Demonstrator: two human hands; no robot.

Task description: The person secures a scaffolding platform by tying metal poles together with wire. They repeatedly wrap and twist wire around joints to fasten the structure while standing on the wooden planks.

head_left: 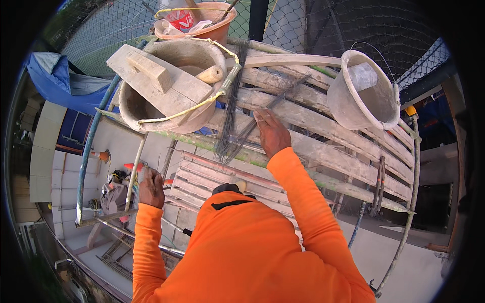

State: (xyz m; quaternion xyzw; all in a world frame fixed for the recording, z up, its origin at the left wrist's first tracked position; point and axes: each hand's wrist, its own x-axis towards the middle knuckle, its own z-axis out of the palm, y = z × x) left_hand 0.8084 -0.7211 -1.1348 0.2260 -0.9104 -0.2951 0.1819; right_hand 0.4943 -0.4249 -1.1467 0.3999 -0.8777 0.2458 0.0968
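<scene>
My right hand [272, 133] reaches out over the slatted wooden platform [323, 146], fingers stretched beside a bundle of thin dark wires [230, 118]. A second strand of wires runs diagonally close to its fingertips; I cannot tell whether they touch. Lower and farther left, my left hand [151, 188] is held near a thin upright pole, its fingers slightly bent and seemingly holding nothing. Left of the wires stands a large mortar-stained bucket [134, 108] with a yellow rope handle. Across its rim lies a wooden plastering float [172, 86], and a wooden handle [210, 74] sticks out beside it.
A grey bucket [348, 103] holding a clear plastic cup [362, 77] stands at the right. An orange bucket [217, 33] with bottles is behind. Chain-link fence [283, 25] borders the far side. Scaffold poles [93, 151] frame the platform; a lower slatted deck [194, 177] and floor lie beneath.
</scene>
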